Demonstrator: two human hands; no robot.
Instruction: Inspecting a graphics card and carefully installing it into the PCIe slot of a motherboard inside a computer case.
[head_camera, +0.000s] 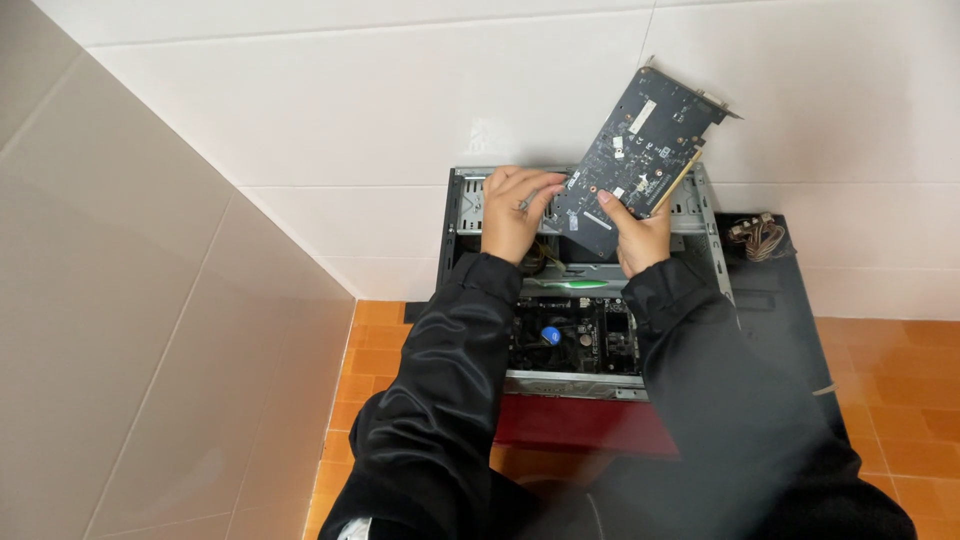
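Graphics card (632, 160), both hands (640, 235), open case (708, 215)

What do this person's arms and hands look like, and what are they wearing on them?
Both arms are covered by long, loose black sleeves of a smooth, slightly shiny jacket fabric, creased along the forearms and gathered at the wrists. The left hand and right hand are bare: no gloves, and no rings or watch visible. No markings show on the sleeves.
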